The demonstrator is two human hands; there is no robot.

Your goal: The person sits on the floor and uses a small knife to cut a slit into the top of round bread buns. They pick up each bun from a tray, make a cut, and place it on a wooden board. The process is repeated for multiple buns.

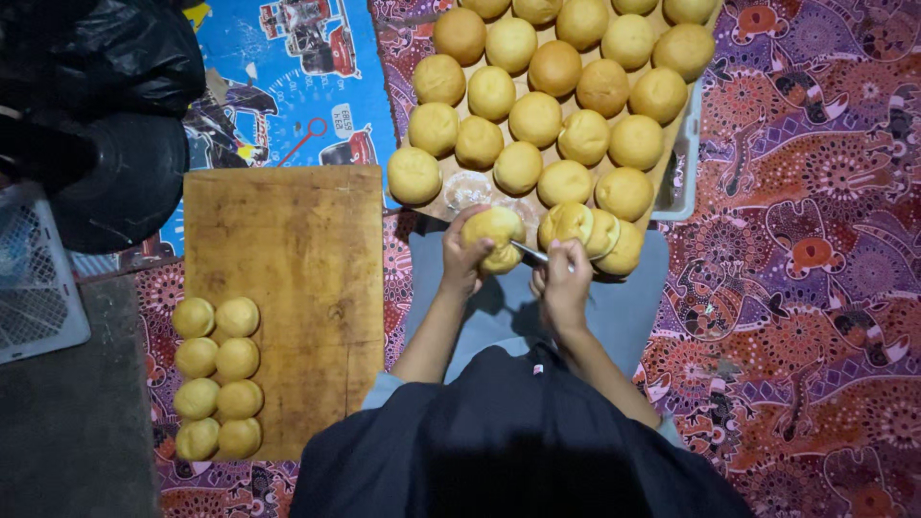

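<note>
My left hand [462, 257] grips a round golden bun [495, 235] over my lap. My right hand [563, 283] holds a metal knife [531, 253] whose blade enters the bun's side. Just beyond my hands, a wooden tray [459, 197] carries several whole buns [537, 118] in rows. At the tray's near edge lie a few buns that look split open [580, 227].
A wooden cutting board [288, 278] lies to the left, with several buns [218, 376] in two columns along its left side. A black bag [106, 115] and a white crate [34, 278] sit far left. A patterned mat [796, 288] covers the floor.
</note>
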